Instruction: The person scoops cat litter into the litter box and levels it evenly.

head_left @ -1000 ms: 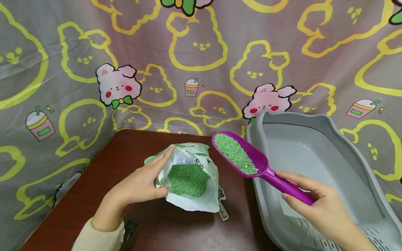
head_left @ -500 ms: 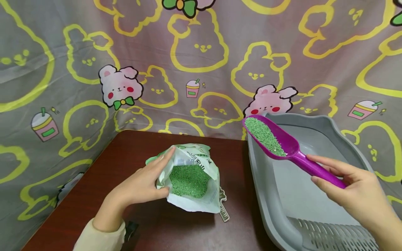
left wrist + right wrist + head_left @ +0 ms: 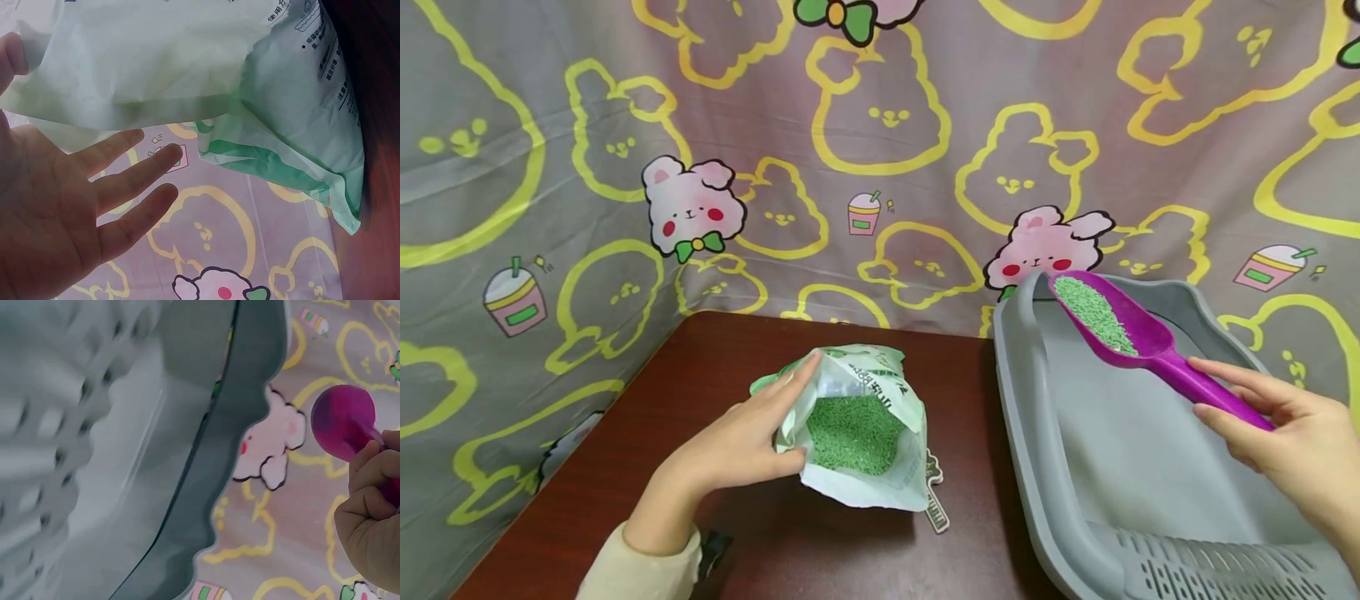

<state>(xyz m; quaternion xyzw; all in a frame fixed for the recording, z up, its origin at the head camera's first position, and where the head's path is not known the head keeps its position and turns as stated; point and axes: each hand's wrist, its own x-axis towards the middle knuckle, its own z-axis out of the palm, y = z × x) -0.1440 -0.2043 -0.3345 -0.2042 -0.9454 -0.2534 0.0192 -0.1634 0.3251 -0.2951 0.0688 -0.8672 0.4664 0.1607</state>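
In the head view my left hand (image 3: 737,433) holds the left side of an opened white-and-green bag of cat litter (image 3: 865,492), thumb and index finger at its rim. Green pellets (image 3: 853,433) show inside its tilted mouth. The left wrist view shows three spread fingers beside the bag (image 3: 300,94), with the thumb against its edge. My right hand (image 3: 1292,433) grips the handle of a purple scoop (image 3: 1150,342), which carries green pellets above the grey litter box (image 3: 1022,433). The right wrist view shows the scoop's underside (image 3: 340,422) beyond the fingers; its load is hidden there.
The dark red-brown table (image 3: 722,350) bears the bag, with the litter box at its right. A flat tree-shaped piece (image 3: 936,508) lies beside the bag. A small black object (image 3: 713,552) sits near my left wrist. A bunny-print curtain (image 3: 880,92) hangs behind.
My right hand has moved the loaded scoop rightwards and somewhat up, from beside the bag to above the litter box. My left hand and the bag stay nearly in place.
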